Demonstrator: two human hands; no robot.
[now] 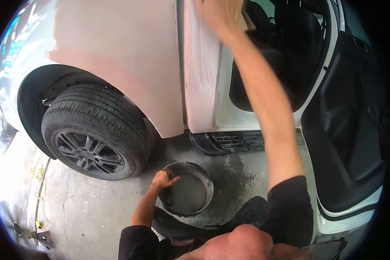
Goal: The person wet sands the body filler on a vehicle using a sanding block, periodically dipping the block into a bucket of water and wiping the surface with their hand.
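My left hand (163,177) is at the left rim of a round bucket (209,190) on the floor, its fingers curled over the edge and its thumb pointing inward. Murky grey water (187,193) partly fills the bucket. My right hand (221,15) is raised to the pickup's narrow body panel (201,86) beside the door opening. The top frame edge cuts off its fingers, and whatever they may hold is hidden. Whitish wet streaks run down that panel. To its left, a larger panel (130,52) shows dull pinkish-grey patches.
A black tyre (95,112) with a dark rim stands at left. Under the doorway runs a black side step (242,141). An open door (351,121) borders the right side. Wet patches mark the concrete floor (91,203), and a yellow cord (39,182) lies at far left.
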